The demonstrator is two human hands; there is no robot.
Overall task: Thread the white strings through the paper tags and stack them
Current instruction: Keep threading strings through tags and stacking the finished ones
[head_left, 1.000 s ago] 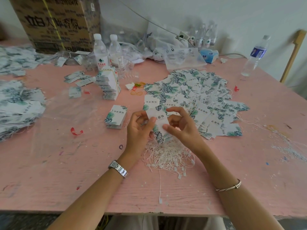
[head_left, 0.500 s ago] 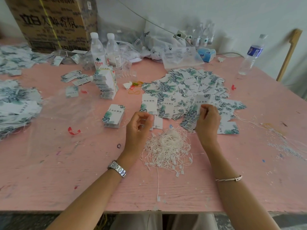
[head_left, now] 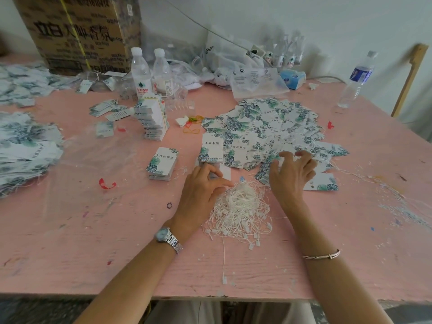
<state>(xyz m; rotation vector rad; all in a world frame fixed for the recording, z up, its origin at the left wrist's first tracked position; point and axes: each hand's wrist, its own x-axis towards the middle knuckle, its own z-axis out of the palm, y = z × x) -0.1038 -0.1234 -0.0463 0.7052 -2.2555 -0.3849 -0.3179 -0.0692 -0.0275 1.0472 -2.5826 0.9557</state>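
Pink-painted wooden table (head_left: pixel 70 253), matt and rough-grained; paper tags (head_left: pixel 268 122) at far right, smooth printed card with slight sheen; white strings (head_left: pixel 240 206), near centre, matt cord; bottles (head_left: pixel 140 73) at far left, clear glossy plastic; box (head_left: pixel 77 31), matt brown cardboard; watch (head_left: pixel 168 239) and bracelet (head_left: pixel 321 256), polished metal.

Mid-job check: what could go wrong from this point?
1. The white strings lie in a tangled heap beside the left hand; pulling one may drag out several.
2. The right hand spreads its fingers over the loose tags; it could snag or scatter them.
3. One stray string trails toward the table edge and might slip off.
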